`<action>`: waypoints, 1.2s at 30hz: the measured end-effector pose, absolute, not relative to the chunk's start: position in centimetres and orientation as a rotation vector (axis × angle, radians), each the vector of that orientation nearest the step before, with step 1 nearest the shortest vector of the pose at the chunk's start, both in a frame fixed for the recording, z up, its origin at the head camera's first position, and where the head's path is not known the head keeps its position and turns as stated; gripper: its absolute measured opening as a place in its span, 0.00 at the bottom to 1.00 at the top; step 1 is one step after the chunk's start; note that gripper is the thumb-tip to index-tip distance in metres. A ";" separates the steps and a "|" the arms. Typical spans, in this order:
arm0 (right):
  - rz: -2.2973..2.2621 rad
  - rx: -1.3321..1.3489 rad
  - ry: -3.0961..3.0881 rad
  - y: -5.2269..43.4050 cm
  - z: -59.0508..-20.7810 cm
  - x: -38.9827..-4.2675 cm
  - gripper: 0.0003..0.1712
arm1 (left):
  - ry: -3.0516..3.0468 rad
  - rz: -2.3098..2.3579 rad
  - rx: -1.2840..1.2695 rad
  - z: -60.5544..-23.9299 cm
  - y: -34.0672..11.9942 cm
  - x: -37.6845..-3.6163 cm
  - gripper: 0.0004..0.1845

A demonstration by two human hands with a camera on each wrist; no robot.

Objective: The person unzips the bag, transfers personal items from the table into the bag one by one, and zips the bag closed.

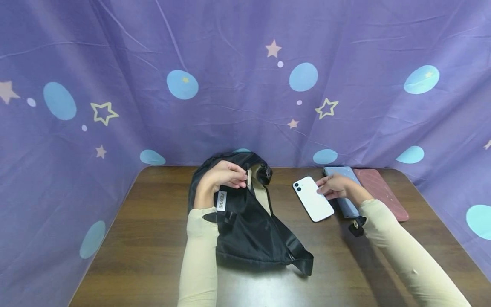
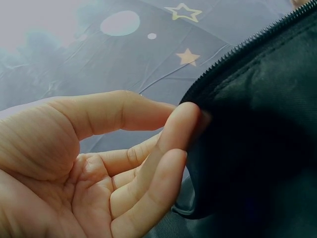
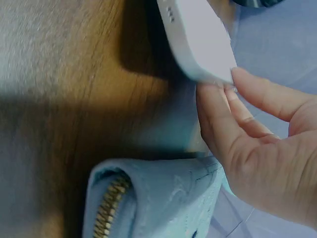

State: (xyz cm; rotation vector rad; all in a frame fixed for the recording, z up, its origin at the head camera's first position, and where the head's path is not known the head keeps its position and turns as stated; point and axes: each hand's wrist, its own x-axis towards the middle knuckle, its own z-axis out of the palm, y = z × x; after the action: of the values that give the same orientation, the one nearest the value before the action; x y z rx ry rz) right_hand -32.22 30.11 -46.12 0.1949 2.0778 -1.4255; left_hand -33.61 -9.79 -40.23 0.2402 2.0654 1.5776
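Glossy white phone (image 1: 313,199); black nylon bag (image 1: 249,221)

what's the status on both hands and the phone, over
Left hand pinches black bag opening. Right hand grips white phone. Nothing between them.

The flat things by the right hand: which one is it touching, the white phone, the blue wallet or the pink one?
The white phone. The right hand grips its edge; the pink wallet lies apart from the hand.
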 end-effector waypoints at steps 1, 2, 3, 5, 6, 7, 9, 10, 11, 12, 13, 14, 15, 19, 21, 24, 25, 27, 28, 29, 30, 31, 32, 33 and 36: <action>-1.451 0.194 2.036 30.3 -46.2 -32.2 0.17 | 2.065 1.581 0.241 -40.2 -9.8 -33.6 0.17; -1.483 0.199 1.990 30.4 -46.3 -32.1 0.15 | 2.065 1.582 0.241 -40.2 -9.8 -33.6 0.17; -1.502 0.189 1.951 30.6 -46.5 -32.1 0.13 | 2.067 1.583 0.242 -40.2 -9.8 -33.6 0.17; -1.549 0.180 1.875 30.8 -46.8 -32.0 0.12 | 2.064 1.582 0.242 -40.3 -9.8 -33.6 0.17; -1.576 0.183 1.839 30.8 -47.0 -31.9 0.12 | 2.063 1.579 0.242 -40.3 -9.8 -33.6 0.17; -1.599 0.177 1.812 30.9 -47.1 -31.9 0.12 | 2.062 1.578 0.244 -40.3 -9.8 -33.6 0.17; -1.638 0.164 1.766 30.8 -47.4 -31.6 0.12 | 2.060 1.574 0.245 -40.3 -9.7 -33.7 0.17; -1.658 0.164 1.748 30.8 -47.5 -31.6 0.13 | 2.060 1.572 0.246 -40.3 -9.7 -33.7 0.17; -1.673 0.161 1.735 30.7 -47.6 -31.4 0.13 | 2.063 1.571 0.247 -40.4 -9.7 -33.7 0.17; -1.690 0.166 1.722 30.7 -47.7 -31.3 0.14 | 2.063 1.571 0.248 -40.4 -9.7 -33.7 0.17; -1.703 0.174 1.714 30.6 -47.8 -31.3 0.16 | 2.064 1.571 0.249 -40.4 -9.7 -33.7 0.17; -1.720 0.193 1.706 30.6 -47.9 -31.2 0.19 | 2.065 1.569 0.249 -40.5 -9.6 -33.8 0.17; -1.732 0.210 1.703 30.6 -48.0 -31.1 0.23 | 2.064 1.569 0.251 -40.5 -9.6 -33.8 0.17; -1.777 0.242 1.696 30.4 -48.5 -30.7 0.35 | 2.060 1.564 0.258 -40.8 -9.5 -33.8 0.17; -1.796 0.229 1.694 30.2 -48.6 -30.6 0.37 | 2.058 1.561 0.260 -40.8 -9.4 -33.7 0.17; -1.814 0.198 1.691 29.5 -48.4 -30.5 0.35 | 2.062 1.553 0.269 -40.7 -9.4 -33.6 0.17; -1.826 0.197 1.679 29.2 -48.2 -30.6 0.34 | 2.064 1.551 0.271 -40.6 -9.4 -33.6 0.17; -1.851 0.193 1.649 28.6 -47.9 -30.7 0.30 | 2.070 1.549 0.273 -40.5 -9.5 -33.6 0.17; -1.861 0.182 1.635 28.4 -47.7 -30.8 0.27 | 2.071 1.550 0.270 -40.4 -9.5 -33.6 0.17; -1.873 0.170 1.618 28.1 -47.5 -30.9 0.24 | 2.071 1.552 0.267 -40.4 -9.6 -33.6 0.17; -1.888 0.168 1.599 27.8 -47.4 -30.9 0.22 | 2.070 1.555 0.263 -40.4 -9.6 -33.6 0.17; -1.898 0.160 1.587 27.5 -47.2 -31.0 0.21 | 2.068 1.557 0.261 -40.4 -9.6 -33.6 0.17; -1.902 0.146 1.582 27.3 -47.0 -31.0 0.21 | 2.066 1.562 0.255 -40.4 -9.6 -33.6 0.17; -1.904 0.130 1.580 27.1 -46.8 -31.0 0.22 | 2.065 1.566 0.253 -40.4 -9.7 -33.6 0.17; -1.915 0.118 1.572 26.4 -46.4 -30.9 0.27 | 2.062 1.580 0.250 -40.5 -9.6 -33.7 0.17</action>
State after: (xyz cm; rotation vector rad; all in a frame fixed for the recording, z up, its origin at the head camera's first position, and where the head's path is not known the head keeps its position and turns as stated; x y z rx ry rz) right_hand -30.94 26.39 -46.36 0.1177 1.5719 -1.9151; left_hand -33.71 -9.64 -40.47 0.2496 2.0624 1.5802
